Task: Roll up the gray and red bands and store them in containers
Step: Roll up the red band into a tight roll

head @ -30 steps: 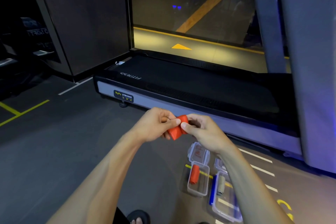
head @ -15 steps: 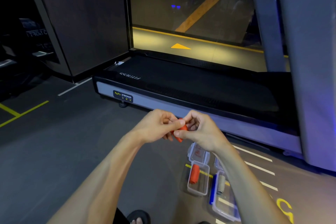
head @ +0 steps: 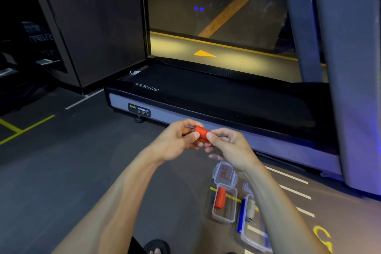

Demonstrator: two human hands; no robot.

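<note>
Rolled red band [head: 201, 134] held in mid-air above the floor [head: 61, 171], in front of the treadmill [head: 226, 99]. Left hand [head: 177, 142] pinches the roll's left end, thumb in front and fingers curled behind; right hand [head: 228, 148] pinches its right end likewise. Below, on the floor: an open clear container [head: 224, 215] holding a second rolled red band [head: 220, 198], and just beside it another open container [head: 254, 239] holding a rolled gray band [head: 251, 209].

The right forearm [head: 274, 202] hides part of the blue-latched container [head: 253, 237]; its gray roll [head: 251, 207] is blurred.
</note>
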